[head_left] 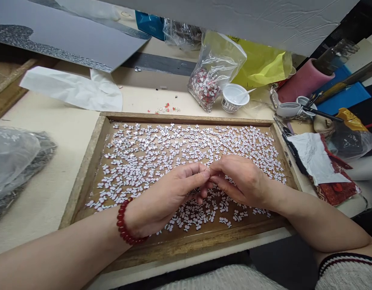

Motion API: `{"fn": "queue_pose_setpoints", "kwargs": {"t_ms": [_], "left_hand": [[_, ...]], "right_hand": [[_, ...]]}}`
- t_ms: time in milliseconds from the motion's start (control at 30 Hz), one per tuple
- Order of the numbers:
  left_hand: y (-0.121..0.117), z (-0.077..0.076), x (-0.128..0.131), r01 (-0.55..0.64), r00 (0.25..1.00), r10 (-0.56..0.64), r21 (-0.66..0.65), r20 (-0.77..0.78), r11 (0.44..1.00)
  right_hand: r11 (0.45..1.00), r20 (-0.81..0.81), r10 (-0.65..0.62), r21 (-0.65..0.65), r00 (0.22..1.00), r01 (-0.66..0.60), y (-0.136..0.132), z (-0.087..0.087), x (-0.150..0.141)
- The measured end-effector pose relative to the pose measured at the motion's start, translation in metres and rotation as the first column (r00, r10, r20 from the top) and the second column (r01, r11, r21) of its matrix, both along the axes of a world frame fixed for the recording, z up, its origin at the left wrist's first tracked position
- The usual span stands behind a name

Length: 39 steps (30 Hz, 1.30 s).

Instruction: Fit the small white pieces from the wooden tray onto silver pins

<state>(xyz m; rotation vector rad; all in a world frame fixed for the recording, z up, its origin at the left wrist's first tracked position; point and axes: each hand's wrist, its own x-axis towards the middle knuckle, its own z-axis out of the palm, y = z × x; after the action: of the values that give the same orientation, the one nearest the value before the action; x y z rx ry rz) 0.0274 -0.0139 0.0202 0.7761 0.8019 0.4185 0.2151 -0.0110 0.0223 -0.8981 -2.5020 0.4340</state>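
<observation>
My left hand (176, 189), with a red bead bracelet (122, 223) on the wrist, is closed over the middle of a wooden-framed tray (83, 177). Its thumb and forefinger pinch together at the fingertips of my right hand (238, 179), which is also closed in a pinch. Whatever lies between the fingertips is too small to name. Something dark shows partly under the left fingers, but its kind is hidden. Below both hands, many small white cherry-shaped pieces (128, 173) lie spread over the tray's brown base.
Behind the tray stand a clear bag of red and white pieces (204, 86) and a white cup (234, 98) with a spoon. Loose red bits (168, 108) lie nearby. A plastic bag (17, 161) sits left; a pink roll (305, 82) and a red packet (333, 177) are right.
</observation>
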Motion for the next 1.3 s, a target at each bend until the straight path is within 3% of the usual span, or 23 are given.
{"fn": "queue_pose_setpoints", "kwargs": {"t_ms": [1300], "left_hand": [[-0.0001,0.0003,-0.0005,0.007,1.000,-0.007,-0.009,-0.006,1.000]], "right_hand": [[1.000,-0.003,0.004,-0.022,1.000,-0.004,-0.0003,-0.0002,0.0008]]}}
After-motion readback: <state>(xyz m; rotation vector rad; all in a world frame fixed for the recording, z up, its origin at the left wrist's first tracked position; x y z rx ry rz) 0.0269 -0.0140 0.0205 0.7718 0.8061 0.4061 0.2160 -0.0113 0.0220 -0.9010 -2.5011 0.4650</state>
